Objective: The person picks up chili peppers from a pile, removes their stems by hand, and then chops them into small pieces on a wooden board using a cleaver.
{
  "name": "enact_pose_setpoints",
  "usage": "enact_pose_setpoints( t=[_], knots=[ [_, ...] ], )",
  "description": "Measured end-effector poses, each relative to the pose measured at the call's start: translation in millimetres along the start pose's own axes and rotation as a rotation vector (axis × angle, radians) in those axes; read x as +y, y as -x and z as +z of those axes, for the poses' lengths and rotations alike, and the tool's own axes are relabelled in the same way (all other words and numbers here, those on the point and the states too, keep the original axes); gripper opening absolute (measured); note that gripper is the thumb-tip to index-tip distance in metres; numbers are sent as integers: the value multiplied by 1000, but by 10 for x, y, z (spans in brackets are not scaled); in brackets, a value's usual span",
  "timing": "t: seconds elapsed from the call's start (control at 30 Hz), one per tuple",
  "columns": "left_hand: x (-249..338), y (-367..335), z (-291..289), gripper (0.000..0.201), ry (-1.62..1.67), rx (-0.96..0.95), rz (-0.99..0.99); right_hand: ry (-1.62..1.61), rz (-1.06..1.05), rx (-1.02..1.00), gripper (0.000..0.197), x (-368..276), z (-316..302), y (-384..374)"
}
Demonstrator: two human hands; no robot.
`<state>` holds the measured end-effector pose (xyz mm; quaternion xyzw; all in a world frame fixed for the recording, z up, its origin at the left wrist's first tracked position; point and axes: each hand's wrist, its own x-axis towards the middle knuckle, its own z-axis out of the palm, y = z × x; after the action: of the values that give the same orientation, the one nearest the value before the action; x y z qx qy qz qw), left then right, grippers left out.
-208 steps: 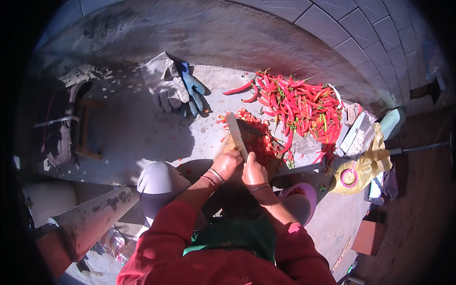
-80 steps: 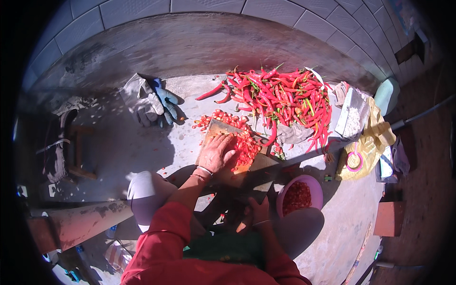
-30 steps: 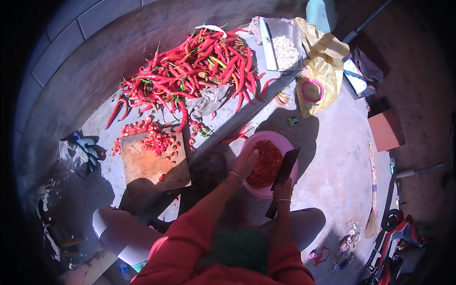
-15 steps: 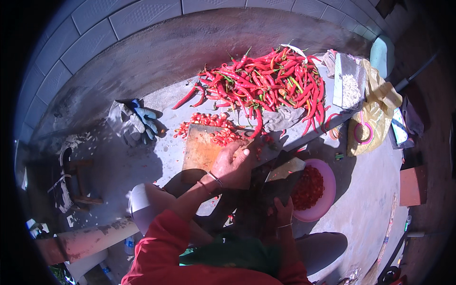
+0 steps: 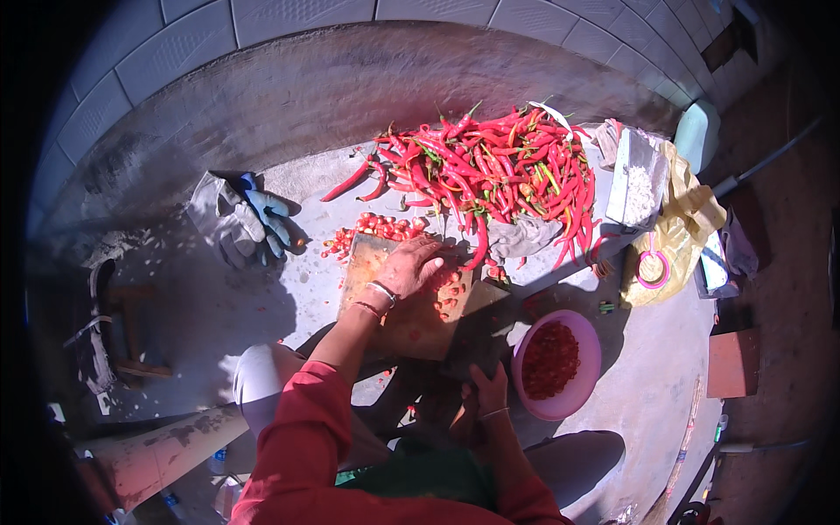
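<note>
My left hand point(image 5: 408, 269) lies palm down over the wooden cutting board point(image 5: 426, 339), fingers stretched out among chopped red chili pieces point(image 5: 448, 296). To its right, my right hand point(image 5: 484, 395) is closed round the handle of a cleaver. The broad cleaver blade point(image 5: 486, 317) meets the board's right edge, mostly in shadow with its far corner in sunlight. More cut chili rings point(image 5: 374, 226) lie along the far side of the board. Right of the cleaver stands a pink bowl point(image 5: 588, 385) with chopped red chili point(image 5: 549, 360) in it.
A big heap of whole red chilies point(image 5: 490, 166) lies beyond the board, with a grey cloth point(image 5: 522, 238) at its near edge. Work gloves point(image 5: 232, 223) are at the left. A clear bag of white bits point(image 5: 641, 188) and a yellow sack point(image 5: 681, 227) are at the right.
The cleaver has moved left, from over the pink bowl to the board's right edge. My left hand has shifted left and farther away, onto the chopped chili.
</note>
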<state>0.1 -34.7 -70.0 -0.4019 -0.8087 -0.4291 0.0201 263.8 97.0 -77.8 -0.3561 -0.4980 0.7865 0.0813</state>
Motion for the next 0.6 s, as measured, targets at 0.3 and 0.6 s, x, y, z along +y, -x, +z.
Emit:
enact_pose_setpoints(
  t=[0.3,0.6],
  knots=[
    [257,129,37,34,205,-189,141,202,-49,-146,23,-173,90,-286],
    [451,610,-280,104,-221,-291,154,247,-17,-181,23,-102,48,-338]
  ],
)
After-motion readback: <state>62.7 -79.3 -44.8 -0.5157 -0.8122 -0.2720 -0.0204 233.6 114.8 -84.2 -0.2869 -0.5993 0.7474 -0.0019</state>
